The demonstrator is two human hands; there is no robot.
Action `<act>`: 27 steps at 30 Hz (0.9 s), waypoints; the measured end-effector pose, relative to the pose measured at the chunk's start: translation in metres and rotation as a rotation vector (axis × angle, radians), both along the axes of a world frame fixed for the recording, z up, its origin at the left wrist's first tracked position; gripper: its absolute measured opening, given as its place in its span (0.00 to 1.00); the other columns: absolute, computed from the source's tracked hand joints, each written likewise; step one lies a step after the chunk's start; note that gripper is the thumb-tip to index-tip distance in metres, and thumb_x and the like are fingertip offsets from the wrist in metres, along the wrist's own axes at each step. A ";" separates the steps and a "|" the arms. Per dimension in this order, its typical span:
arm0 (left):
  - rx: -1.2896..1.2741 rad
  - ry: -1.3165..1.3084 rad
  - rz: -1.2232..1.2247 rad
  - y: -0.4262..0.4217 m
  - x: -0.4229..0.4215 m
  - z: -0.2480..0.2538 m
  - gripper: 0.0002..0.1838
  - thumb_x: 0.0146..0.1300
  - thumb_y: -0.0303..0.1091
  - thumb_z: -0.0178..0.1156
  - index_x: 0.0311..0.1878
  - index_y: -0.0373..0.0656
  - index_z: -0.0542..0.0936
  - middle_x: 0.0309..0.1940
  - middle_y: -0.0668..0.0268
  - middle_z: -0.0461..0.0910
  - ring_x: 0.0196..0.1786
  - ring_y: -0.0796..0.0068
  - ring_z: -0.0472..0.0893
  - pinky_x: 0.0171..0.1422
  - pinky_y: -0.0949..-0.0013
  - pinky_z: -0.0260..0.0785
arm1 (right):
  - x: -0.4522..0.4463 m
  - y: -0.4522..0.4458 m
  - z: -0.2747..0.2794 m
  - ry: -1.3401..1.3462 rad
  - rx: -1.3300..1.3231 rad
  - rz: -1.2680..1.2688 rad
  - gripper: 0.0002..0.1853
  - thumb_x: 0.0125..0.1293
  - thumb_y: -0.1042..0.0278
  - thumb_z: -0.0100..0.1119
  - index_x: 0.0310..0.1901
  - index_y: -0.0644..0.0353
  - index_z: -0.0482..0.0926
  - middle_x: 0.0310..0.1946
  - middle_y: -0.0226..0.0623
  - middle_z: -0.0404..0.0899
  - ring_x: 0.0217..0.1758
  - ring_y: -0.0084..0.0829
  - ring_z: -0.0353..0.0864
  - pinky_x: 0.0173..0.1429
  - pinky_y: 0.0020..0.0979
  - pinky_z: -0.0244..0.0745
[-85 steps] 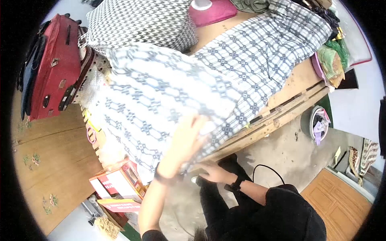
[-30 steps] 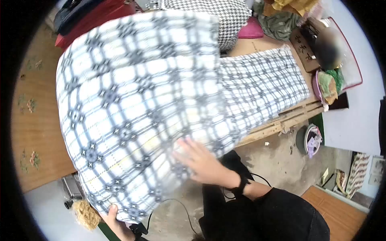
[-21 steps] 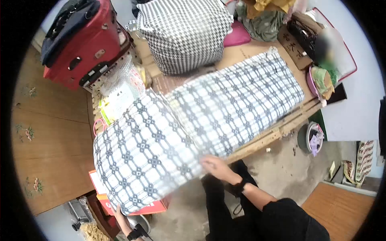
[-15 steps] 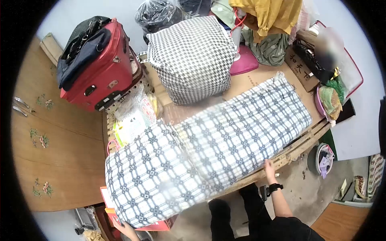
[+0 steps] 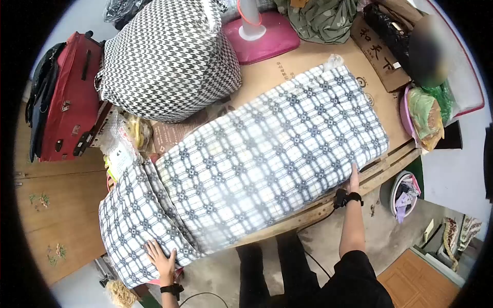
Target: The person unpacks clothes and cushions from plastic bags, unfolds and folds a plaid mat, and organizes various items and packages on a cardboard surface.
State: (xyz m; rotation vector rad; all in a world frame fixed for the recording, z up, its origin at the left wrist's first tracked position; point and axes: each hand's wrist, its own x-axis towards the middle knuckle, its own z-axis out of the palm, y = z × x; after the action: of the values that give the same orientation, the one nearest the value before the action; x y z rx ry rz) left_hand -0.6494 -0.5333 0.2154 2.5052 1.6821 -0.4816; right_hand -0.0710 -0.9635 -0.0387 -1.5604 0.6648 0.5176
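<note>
A long folded blue-and-white checked cloth lies across the wooden platform, with a fold line near its left end. My left hand rests on the left folded part, fingers spread on the fabric. At the front edge on the right, my right hand touches the cloth; some of its fingers are hidden, and whether they grip the fabric is unclear. Behind the cloth stands a houndstooth bag.
A red suitcase stands at the left. Behind are a pink base with a white post and a cardboard box. A pink basin sits at the right, above a bin on the floor. Slats edge the platform.
The cloth's left part came down from a raised, blurred state and now lies folded. My left hand moved from its lower left corner onto its top; my right hand moved right along the front edge.
</note>
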 end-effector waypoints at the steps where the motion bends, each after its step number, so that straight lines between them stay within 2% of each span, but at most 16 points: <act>1: -0.016 -0.015 0.027 -0.002 0.005 0.001 0.46 0.50 0.48 0.60 0.67 0.38 0.50 0.69 0.52 0.42 0.72 0.55 0.39 0.71 0.50 0.27 | 0.014 -0.015 -0.027 0.006 0.068 -0.006 0.48 0.56 0.39 0.53 0.66 0.67 0.47 0.66 0.49 0.49 0.67 0.41 0.53 0.67 0.39 0.49; 2: -0.055 -0.011 0.043 -0.004 0.008 0.001 0.48 0.49 0.49 0.61 0.67 0.38 0.49 0.69 0.50 0.40 0.72 0.56 0.39 0.71 0.51 0.28 | 0.009 0.023 0.046 -0.147 0.038 -0.057 0.48 0.55 0.39 0.54 0.66 0.67 0.47 0.66 0.50 0.48 0.67 0.42 0.52 0.67 0.40 0.49; 3: -0.081 0.021 0.008 -0.007 0.012 0.003 0.49 0.49 0.50 0.62 0.68 0.38 0.47 0.69 0.48 0.39 0.72 0.54 0.38 0.71 0.51 0.29 | 0.030 0.000 0.015 -0.043 0.223 -0.117 0.49 0.53 0.40 0.57 0.67 0.64 0.47 0.67 0.50 0.44 0.69 0.42 0.47 0.68 0.43 0.45; 5: -0.128 0.055 0.019 -0.009 0.021 0.002 0.51 0.49 0.52 0.62 0.68 0.37 0.46 0.68 0.45 0.37 0.71 0.51 0.37 0.71 0.52 0.29 | 0.031 0.024 0.078 0.031 0.032 -0.034 0.49 0.50 0.43 0.60 0.67 0.61 0.48 0.68 0.48 0.42 0.70 0.42 0.44 0.69 0.45 0.41; 7: -0.206 0.031 0.044 -0.007 0.021 0.001 0.53 0.48 0.54 0.62 0.68 0.36 0.44 0.68 0.42 0.34 0.71 0.49 0.33 0.70 0.52 0.26 | 0.042 0.024 0.086 -0.068 0.067 -0.086 0.49 0.49 0.45 0.62 0.67 0.59 0.49 0.68 0.46 0.41 0.70 0.42 0.42 0.69 0.47 0.38; 8: -0.219 0.046 0.049 -0.007 0.023 0.002 0.53 0.47 0.54 0.62 0.68 0.36 0.44 0.68 0.42 0.34 0.71 0.49 0.33 0.70 0.51 0.25 | 0.044 0.026 0.096 -0.130 0.187 -0.149 0.42 0.51 0.49 0.60 0.65 0.60 0.55 0.67 0.46 0.45 0.69 0.40 0.45 0.68 0.42 0.43; 9: -0.228 0.058 0.061 -0.006 0.024 0.003 0.54 0.47 0.55 0.62 0.68 0.36 0.44 0.68 0.42 0.34 0.71 0.50 0.32 0.70 0.51 0.25 | 0.038 0.045 0.135 -0.188 0.312 -0.154 0.33 0.55 0.57 0.59 0.59 0.64 0.62 0.61 0.45 0.60 0.64 0.38 0.59 0.64 0.37 0.55; 11: -0.214 0.021 0.063 -0.006 0.018 -0.002 0.55 0.46 0.56 0.62 0.68 0.36 0.44 0.67 0.40 0.33 0.71 0.47 0.31 0.70 0.49 0.24 | 0.011 0.090 0.217 -0.335 0.485 -0.042 0.19 0.57 0.63 0.56 0.48 0.65 0.70 0.44 0.37 0.75 0.47 0.32 0.75 0.52 0.32 0.69; 15: -0.188 -0.004 0.002 -0.003 0.002 -0.019 0.57 0.45 0.59 0.62 0.68 0.35 0.42 0.67 0.37 0.30 0.70 0.44 0.28 0.69 0.46 0.23 | -0.058 0.142 0.306 -0.424 0.587 0.242 0.21 0.56 0.69 0.54 0.51 0.70 0.68 0.46 0.41 0.75 0.46 0.34 0.76 0.52 0.32 0.70; 17: -0.152 -0.062 -0.024 -0.007 0.002 -0.016 0.58 0.45 0.58 0.62 0.68 0.34 0.41 0.66 0.36 0.29 0.70 0.44 0.28 0.69 0.45 0.23 | -0.105 0.182 0.344 -0.640 0.548 0.240 0.23 0.55 0.71 0.55 0.53 0.69 0.67 0.46 0.42 0.74 0.48 0.37 0.75 0.54 0.34 0.69; 19: -0.115 -0.120 -0.014 -0.005 -0.001 -0.019 0.57 0.44 0.57 0.63 0.68 0.35 0.43 0.66 0.37 0.30 0.70 0.44 0.29 0.69 0.45 0.24 | -0.149 0.199 0.355 -0.655 0.235 0.554 0.24 0.54 0.75 0.55 0.55 0.67 0.67 0.49 0.40 0.73 0.51 0.36 0.73 0.56 0.36 0.67; 21: -0.043 -0.232 -0.025 -0.006 -0.007 -0.020 0.54 0.43 0.54 0.65 0.67 0.37 0.48 0.67 0.39 0.35 0.70 0.45 0.34 0.70 0.46 0.28 | -0.183 0.208 0.339 -1.021 -0.348 1.271 0.24 0.52 0.79 0.54 0.54 0.65 0.69 0.51 0.42 0.73 0.52 0.38 0.73 0.55 0.35 0.66; 23: -0.043 -0.298 -0.014 -0.002 -0.014 -0.017 0.53 0.42 0.53 0.66 0.67 0.39 0.50 0.67 0.40 0.38 0.71 0.46 0.37 0.70 0.47 0.31 | -0.237 0.276 0.366 -0.940 -0.223 1.487 0.30 0.45 0.80 0.57 0.55 0.54 0.71 0.37 0.45 0.75 0.43 0.42 0.74 0.48 0.32 0.69; 24: -0.022 -0.328 -0.035 0.000 -0.022 -0.018 0.52 0.42 0.53 0.66 0.67 0.41 0.51 0.67 0.43 0.41 0.71 0.49 0.40 0.71 0.50 0.34 | -0.261 0.297 0.361 -1.020 -0.331 1.611 0.30 0.44 0.81 0.55 0.55 0.54 0.71 0.31 0.44 0.72 0.37 0.42 0.72 0.44 0.34 0.68; 25: -0.068 -0.372 -0.007 0.002 -0.029 -0.015 0.50 0.43 0.52 0.66 0.67 0.42 0.53 0.68 0.46 0.42 0.71 0.51 0.41 0.71 0.51 0.35 | -0.280 0.309 0.347 -1.091 -0.439 1.745 0.31 0.44 0.82 0.52 0.55 0.54 0.71 0.24 0.42 0.69 0.32 0.42 0.71 0.40 0.35 0.68; 27: -0.077 -0.466 -0.038 0.005 -0.041 -0.021 0.49 0.46 0.51 0.65 0.68 0.43 0.51 0.68 0.45 0.41 0.71 0.52 0.41 0.71 0.51 0.35 | -0.302 0.298 0.273 -1.128 -0.454 1.905 0.31 0.44 0.82 0.50 0.56 0.53 0.70 0.23 0.42 0.66 0.29 0.42 0.69 0.36 0.36 0.66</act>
State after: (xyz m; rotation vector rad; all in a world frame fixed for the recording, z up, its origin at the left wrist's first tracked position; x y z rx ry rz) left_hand -0.6904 -0.5286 0.1944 2.3552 1.4094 0.0400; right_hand -0.3730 -0.6653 0.2341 -2.1500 -1.8875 0.6415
